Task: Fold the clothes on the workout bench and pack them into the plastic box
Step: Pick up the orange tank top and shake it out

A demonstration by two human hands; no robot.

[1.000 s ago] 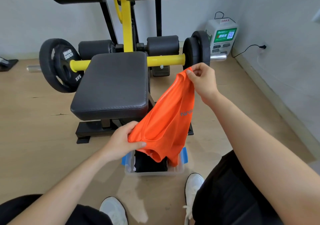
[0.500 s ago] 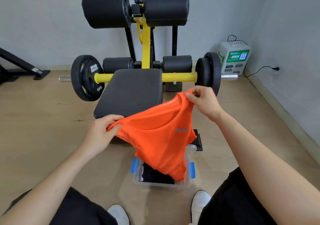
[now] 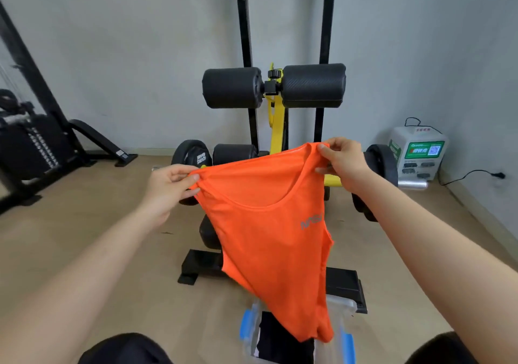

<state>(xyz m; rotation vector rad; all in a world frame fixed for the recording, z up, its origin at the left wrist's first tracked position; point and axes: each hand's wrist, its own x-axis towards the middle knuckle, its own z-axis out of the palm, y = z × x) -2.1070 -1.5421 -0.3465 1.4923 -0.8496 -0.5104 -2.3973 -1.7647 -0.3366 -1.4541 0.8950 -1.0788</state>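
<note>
top pinched at both shoulders, fingers of left hand and right hand closed on it | likely spread to hang flat for folding | box kept under hem

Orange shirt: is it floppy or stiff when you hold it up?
Probably floppy: the orange shirt sags between the left hand and right hand and hangs limp below. Likely light, since two pinches alone hold it up.

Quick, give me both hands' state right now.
Left hand: closed, pinching one shoulder strap of the orange tank top.
Right hand: closed, pinching the other shoulder strap.
</note>
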